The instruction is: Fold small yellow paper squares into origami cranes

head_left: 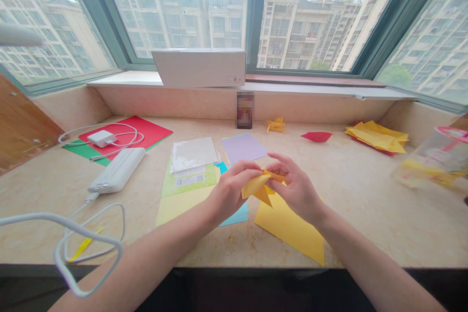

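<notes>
Between my hands is a folded piece of yellow origami paper (258, 186), with pointed flaps sticking out, held above the counter. My left hand (234, 181) grips its left side, thumb and fingers closed on the paper. At its right side, my right hand (294, 186) pinches the paper between thumb and fingers. The fingers partly hide the folds. Below lies a flat yellow sheet (292, 229), partly under my right hand. Blue sheets (236, 217) are beneath my left hand, and a lilac sheet (244, 148) lies just beyond.
Left are a white power bank (117, 170), a looping white cable (87, 234), a charger (102, 138) and red paper (153, 132). Behind stand a small card (244, 111) and folded yellow origami (276, 125). Right are a red folded piece (316, 136), yellow papers (378, 137) and a clear container (435, 156).
</notes>
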The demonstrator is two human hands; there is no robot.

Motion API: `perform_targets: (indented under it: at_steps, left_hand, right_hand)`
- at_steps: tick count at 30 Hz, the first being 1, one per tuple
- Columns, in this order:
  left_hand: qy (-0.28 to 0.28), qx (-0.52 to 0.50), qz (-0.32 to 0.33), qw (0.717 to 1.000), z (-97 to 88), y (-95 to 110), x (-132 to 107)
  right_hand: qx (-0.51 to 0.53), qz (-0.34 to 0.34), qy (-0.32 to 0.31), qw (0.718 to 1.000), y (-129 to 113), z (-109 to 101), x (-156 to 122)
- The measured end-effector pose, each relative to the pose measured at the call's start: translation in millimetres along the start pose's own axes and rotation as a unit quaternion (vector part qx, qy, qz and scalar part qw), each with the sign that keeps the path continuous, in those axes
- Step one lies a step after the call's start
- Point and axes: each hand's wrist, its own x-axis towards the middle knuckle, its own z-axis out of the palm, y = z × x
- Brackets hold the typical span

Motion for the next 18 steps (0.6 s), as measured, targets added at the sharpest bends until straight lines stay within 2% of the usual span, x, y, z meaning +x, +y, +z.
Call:
perform_targets:
  at_steps: [6,13,16,18]
  left_hand:
    - [0.034,-0.011,-0.039,0.999,5.0,-0.5,-0.6]
    - [-0.041,0.013,-0.023,0.999,1.3,-4.7,-2.6]
    - [-0.028,-0.008,-0.055,0.998,0.5,-3.7,0.2]
    - [-0.01,-0.034,-0.101,0.994,2.0,-2.4,2.0]
  right_hand:
    - [0.028,-0.005,-0.005,1.0,-0.2,-1.4,0.7]
    - [0.038,0.0,-0.007,0.999,2.2,-1.2,0.0]
    - [0.046,0.022,-0.012,0.999,0.5,-1.3,1.2]
    - [0.052,0.042,-0.014,0.998,-1.1,-1.6,2.6]
